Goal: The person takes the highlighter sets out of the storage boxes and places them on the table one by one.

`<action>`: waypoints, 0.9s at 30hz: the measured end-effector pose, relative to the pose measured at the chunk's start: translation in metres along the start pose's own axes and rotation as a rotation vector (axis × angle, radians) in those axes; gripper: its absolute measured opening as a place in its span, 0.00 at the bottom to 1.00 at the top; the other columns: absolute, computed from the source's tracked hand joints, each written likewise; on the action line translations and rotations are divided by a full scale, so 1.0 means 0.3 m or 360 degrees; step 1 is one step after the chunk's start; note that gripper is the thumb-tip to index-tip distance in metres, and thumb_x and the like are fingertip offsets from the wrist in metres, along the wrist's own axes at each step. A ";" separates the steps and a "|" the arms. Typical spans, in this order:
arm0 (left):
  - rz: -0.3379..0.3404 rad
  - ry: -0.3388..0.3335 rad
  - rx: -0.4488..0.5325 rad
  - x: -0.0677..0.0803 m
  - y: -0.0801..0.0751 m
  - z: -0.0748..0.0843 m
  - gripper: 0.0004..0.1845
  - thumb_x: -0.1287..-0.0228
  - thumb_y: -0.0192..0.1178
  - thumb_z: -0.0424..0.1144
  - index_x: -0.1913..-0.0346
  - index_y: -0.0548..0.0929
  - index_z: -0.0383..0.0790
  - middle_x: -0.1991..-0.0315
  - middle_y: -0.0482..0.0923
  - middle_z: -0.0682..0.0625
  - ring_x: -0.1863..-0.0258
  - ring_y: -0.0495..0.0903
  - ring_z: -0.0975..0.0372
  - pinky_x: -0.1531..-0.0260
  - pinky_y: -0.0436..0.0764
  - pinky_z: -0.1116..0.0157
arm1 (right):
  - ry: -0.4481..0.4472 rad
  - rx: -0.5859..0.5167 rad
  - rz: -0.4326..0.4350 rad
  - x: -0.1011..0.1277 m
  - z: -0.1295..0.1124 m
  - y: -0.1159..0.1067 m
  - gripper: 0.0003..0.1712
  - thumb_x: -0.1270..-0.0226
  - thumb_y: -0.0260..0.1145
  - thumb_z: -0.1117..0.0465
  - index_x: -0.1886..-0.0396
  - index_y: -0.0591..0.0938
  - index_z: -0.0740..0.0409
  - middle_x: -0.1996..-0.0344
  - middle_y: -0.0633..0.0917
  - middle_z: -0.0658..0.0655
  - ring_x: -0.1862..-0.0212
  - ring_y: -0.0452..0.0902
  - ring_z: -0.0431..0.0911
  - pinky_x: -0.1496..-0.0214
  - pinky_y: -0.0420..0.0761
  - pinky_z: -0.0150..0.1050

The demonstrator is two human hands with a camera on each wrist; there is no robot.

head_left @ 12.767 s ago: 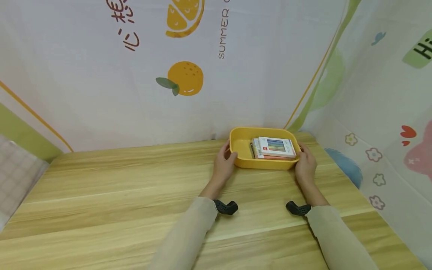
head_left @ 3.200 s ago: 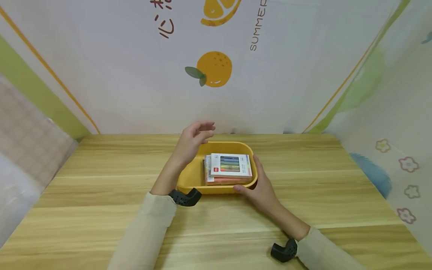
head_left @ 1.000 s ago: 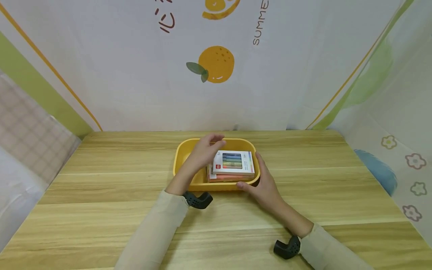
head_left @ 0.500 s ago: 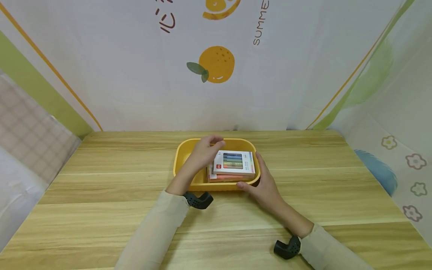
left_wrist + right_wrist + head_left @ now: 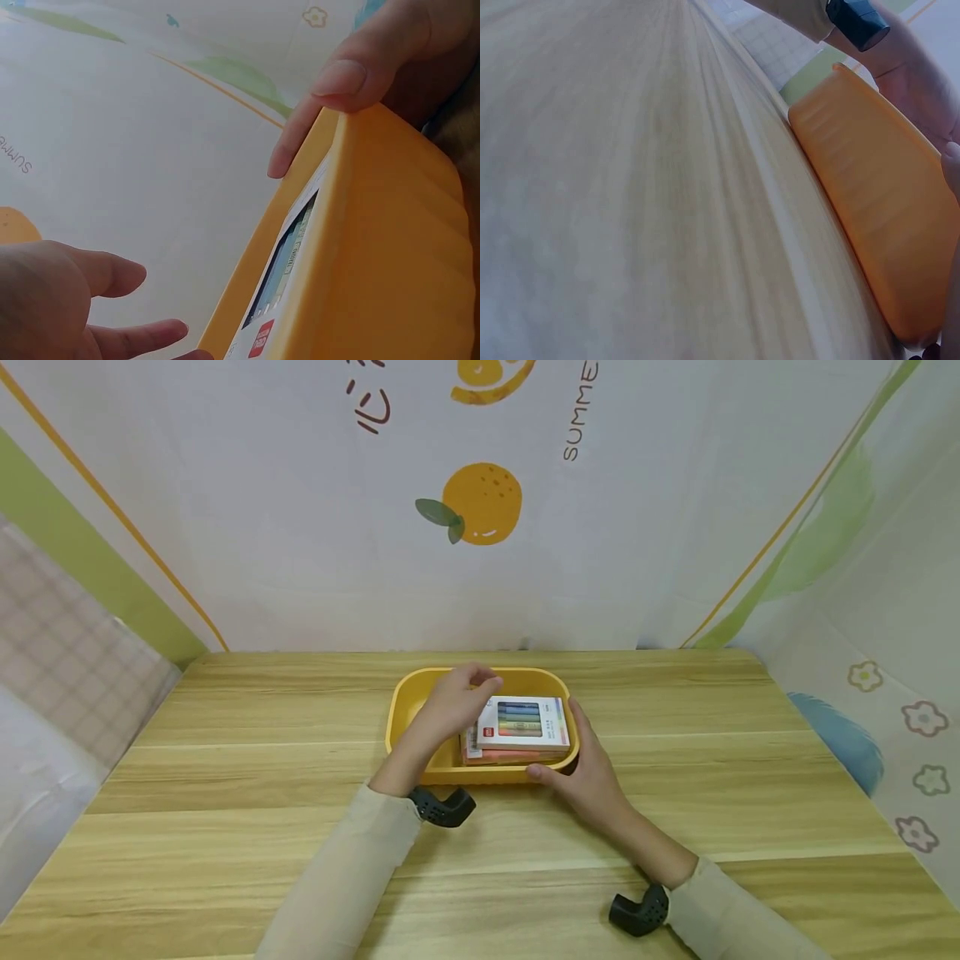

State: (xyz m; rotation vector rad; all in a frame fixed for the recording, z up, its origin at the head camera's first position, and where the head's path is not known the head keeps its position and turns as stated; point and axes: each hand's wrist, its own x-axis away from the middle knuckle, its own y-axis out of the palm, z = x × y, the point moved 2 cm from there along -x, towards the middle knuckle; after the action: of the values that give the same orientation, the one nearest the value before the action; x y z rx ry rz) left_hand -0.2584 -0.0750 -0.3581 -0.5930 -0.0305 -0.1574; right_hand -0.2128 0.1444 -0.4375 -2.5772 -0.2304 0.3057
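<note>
A yellow plastic bin [image 5: 480,775] stands on the table before me. Inside, toward its right end, a flat white box [image 5: 521,720] with a window onto coloured sticks lies on an orange-edged pack [image 5: 502,758]. My right hand [image 5: 588,777] grips the bin's right end, thumb on the front rim and fingers around the end. My left hand [image 5: 453,700] reaches over the bin, fingertips right at the white box's far left corner. In the left wrist view, this left hand [image 5: 45,300] has its thumb and fingers apart. The right wrist view shows the bin's outer wall [image 5: 877,180].
The wood-grain table [image 5: 262,827] ends at a white printed cloth [image 5: 322,568] behind the bin. Another patterned cloth [image 5: 892,610] hangs at the right. A black wrist device [image 5: 442,807] sits on my left wrist, another black device [image 5: 639,910] on my right.
The bin has come from the table's far right to the middle. My left hand has left the bin's left end for the white box, which has slid slightly right in the last second.
</note>
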 end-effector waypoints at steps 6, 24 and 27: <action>-0.0014 -0.0035 0.0026 0.003 -0.001 0.000 0.25 0.23 0.51 0.53 0.34 0.76 0.40 0.35 0.78 0.43 0.34 0.75 0.49 0.34 0.75 0.48 | -0.0020 0.0009 0.0008 0.001 0.002 -0.001 0.66 0.43 0.77 0.44 0.17 0.43 0.48 0.20 0.56 0.62 0.20 0.53 0.60 0.21 0.57 0.63; -0.0080 -0.0150 0.0399 0.025 -0.008 0.003 0.36 0.26 0.56 0.52 0.23 0.61 0.39 0.29 0.70 0.37 0.31 0.73 0.47 0.32 0.74 0.48 | -0.0025 0.0006 0.0011 -0.002 0.005 -0.001 0.66 0.42 0.77 0.44 0.17 0.43 0.48 0.20 0.55 0.62 0.20 0.52 0.60 0.20 0.56 0.62; -0.0065 -0.0142 0.0413 0.026 -0.007 0.000 0.31 0.25 0.54 0.52 0.27 0.67 0.38 0.28 0.69 0.40 0.29 0.70 0.48 0.30 0.72 0.48 | -0.0017 0.0008 0.0006 -0.003 0.006 0.001 0.66 0.42 0.77 0.44 0.17 0.43 0.47 0.19 0.55 0.62 0.20 0.52 0.60 0.20 0.55 0.62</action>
State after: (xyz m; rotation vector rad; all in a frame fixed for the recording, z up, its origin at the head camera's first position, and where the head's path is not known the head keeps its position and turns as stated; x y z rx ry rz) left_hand -0.2510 -0.0778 -0.3565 -0.3405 -0.1477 -0.1635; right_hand -0.2143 0.1449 -0.4390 -2.5716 -0.2288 0.3212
